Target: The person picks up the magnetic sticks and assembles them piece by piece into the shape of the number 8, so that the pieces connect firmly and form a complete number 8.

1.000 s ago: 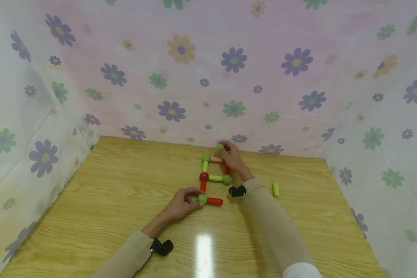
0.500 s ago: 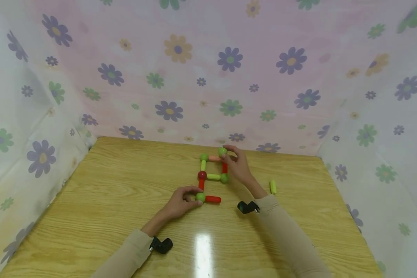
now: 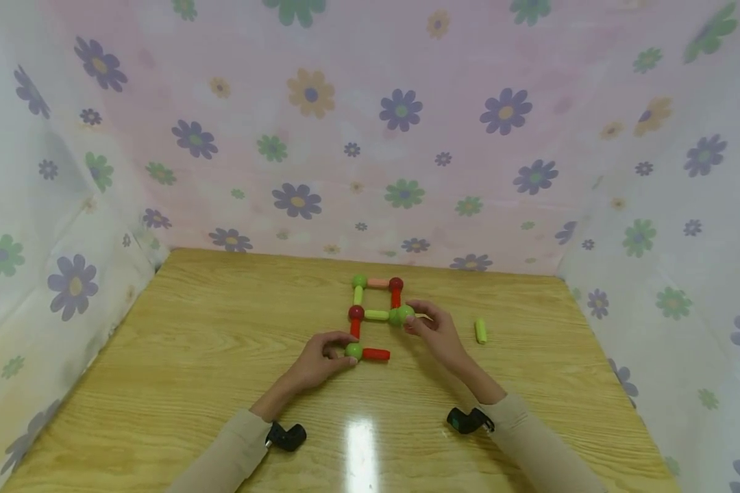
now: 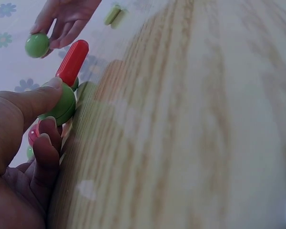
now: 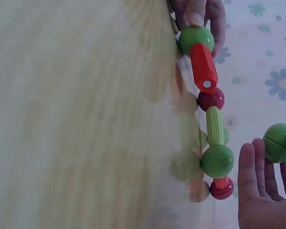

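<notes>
A figure of magnetic rods and balls lies on the table, with a square at its far end. My left hand (image 3: pixel 317 361) pinches the green ball (image 3: pixel 353 351) at its near corner, from which a red rod (image 3: pixel 376 355) points right with a free end. Between thumb and fingers of my right hand (image 3: pixel 440 337) is another green ball (image 5: pixel 278 143), held apart from the figure in the right wrist view. From the head it overlaps the square's near-right green ball (image 5: pixel 217 161). The square's other corners are a dark red ball (image 3: pixel 356 313), a green ball (image 3: pixel 360 281) and another dark red ball (image 3: pixel 396 284).
A loose yellow-green rod (image 3: pixel 481 331) lies to the right of my right hand. The wooden table (image 3: pixel 222 322) ends at a flowered cloth (image 3: pixel 339 137) behind and at both sides. Each wrist carries a small black camera (image 3: pixel 286 436).
My right hand has brought its green ball from the far right corner of the square toward me, uncovering the dark red ball there. The left hand keeps its place on its green ball.
</notes>
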Demonstrator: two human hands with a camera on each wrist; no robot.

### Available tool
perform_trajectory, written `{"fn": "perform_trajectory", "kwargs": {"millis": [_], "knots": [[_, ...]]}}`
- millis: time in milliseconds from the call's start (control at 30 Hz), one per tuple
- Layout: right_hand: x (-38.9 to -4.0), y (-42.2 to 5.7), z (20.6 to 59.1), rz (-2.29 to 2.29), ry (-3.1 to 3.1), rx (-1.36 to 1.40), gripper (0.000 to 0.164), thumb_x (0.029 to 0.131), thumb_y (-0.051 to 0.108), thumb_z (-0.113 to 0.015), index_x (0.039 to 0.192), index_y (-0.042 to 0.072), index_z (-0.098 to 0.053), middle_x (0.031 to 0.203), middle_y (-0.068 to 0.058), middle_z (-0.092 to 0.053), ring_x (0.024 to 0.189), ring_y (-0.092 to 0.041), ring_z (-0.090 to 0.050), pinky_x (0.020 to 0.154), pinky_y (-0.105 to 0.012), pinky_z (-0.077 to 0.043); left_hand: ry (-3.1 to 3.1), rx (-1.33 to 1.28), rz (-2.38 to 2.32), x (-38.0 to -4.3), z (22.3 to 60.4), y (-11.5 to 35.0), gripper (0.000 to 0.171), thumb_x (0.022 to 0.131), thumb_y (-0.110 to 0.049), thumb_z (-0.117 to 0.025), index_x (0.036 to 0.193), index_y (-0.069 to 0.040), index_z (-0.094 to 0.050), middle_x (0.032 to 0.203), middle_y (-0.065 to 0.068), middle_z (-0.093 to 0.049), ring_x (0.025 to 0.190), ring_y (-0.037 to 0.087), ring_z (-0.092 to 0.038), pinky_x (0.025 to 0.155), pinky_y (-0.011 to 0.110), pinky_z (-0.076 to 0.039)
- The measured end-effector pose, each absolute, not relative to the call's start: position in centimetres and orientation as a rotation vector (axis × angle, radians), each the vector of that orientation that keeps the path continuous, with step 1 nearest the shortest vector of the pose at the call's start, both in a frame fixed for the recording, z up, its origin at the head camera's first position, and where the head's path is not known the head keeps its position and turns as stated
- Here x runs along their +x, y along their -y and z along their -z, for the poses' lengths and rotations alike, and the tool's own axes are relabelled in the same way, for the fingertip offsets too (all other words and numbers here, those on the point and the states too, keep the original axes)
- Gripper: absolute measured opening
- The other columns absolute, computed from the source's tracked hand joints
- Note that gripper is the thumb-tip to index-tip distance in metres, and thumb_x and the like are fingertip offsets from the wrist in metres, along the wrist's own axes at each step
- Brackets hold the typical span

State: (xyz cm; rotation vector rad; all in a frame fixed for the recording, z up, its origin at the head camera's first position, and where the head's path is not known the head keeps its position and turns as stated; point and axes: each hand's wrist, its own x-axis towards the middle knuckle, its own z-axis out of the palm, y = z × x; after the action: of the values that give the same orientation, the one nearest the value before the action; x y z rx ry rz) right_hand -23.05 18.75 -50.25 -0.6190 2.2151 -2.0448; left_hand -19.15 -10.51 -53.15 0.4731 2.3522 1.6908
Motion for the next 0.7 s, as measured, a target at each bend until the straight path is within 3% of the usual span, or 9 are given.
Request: {"fn": "perform_trajectory", "kwargs": {"millis": [233,400,700], "knots": [[-21.0,-19.5,51.1,1.988,-2.28,-0.527,0.034,0.107,0.011,-0.052,0.134,-0.009,-0.057,0.112,-0.023,-0.065,0.091,-0.016,-0.07,0.08,-0.033,-0.06,-2.355,0.474,-1.693,-18.9,53.1,10.5,0.034,0.092,-0.018,-0.077,0.125,-0.013,-0.07,0.12,0.009,-0.068,0.064,0.006,-0.053,0.059,0.022,-0.045],[-20.1,-19.6,51.2,1.918,-2.304,-0.417,0.033,0.107,0.014,-0.054,0.132,-0.007,-0.061,0.105,-0.016,-0.068,0.088,-0.016,-0.067,0.077,-0.028,-0.059,-2.364,0.482,-1.691,-18.9,53.1,10.5,0.035,0.092,-0.016,-0.077,0.126,-0.012,-0.07,0.12,0.01,-0.067,0.064,0.006,-0.053,0.06,0.023,-0.046],[-19.5,-20.0,51.4,1.828,-2.268,-0.475,0.035,0.106,0.012,-0.056,0.135,-0.008,-0.057,0.116,-0.029,-0.065,0.092,-0.013,-0.065,0.074,-0.029,-0.058,-2.356,0.498,-1.7,-19.1,53.2,10.4,0.036,0.091,-0.015,-0.078,0.126,-0.01,-0.07,0.118,0.013,-0.068,0.062,0.006,-0.052,0.059,0.022,-0.044]]}}
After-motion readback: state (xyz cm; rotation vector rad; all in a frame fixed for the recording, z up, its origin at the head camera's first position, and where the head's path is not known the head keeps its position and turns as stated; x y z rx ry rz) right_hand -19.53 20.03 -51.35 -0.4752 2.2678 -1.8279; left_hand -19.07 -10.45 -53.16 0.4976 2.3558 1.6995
